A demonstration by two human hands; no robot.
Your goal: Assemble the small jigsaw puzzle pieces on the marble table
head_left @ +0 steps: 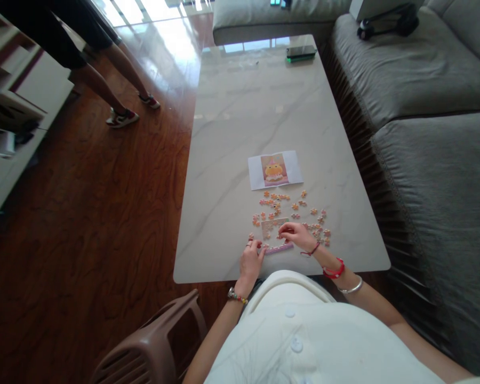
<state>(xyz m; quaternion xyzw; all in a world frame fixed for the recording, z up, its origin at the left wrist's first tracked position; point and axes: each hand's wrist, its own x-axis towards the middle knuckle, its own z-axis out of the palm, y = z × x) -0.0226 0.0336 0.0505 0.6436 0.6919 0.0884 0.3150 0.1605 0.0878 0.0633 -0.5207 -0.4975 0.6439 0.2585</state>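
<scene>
My right hand (298,235) reaches over a partly built jigsaw puzzle (275,220), its fingertips pinched on a small puzzle piece (279,237). My left hand (251,260) rests at the puzzle's lower left corner, fingers loosely bent and thumb apart, touching the end of the joined pinkish-purple bottom row (280,249); nothing shows in its grasp. Loose orange and pink puzzle pieces (272,203) lie beyond the puzzle, and more puzzle pieces (320,230) are scattered to its right, some partly behind my right hand. Above them lies a creased reference sheet (275,169) with an orange character picture.
All this lies on a white marbled table (224,213). A phone-like dark object (301,52) sits at its far right corner. A grey sofa (436,154) flanks the right side, a brown plastic stool (152,341) the near left. Another person's legs (104,69) stand far left.
</scene>
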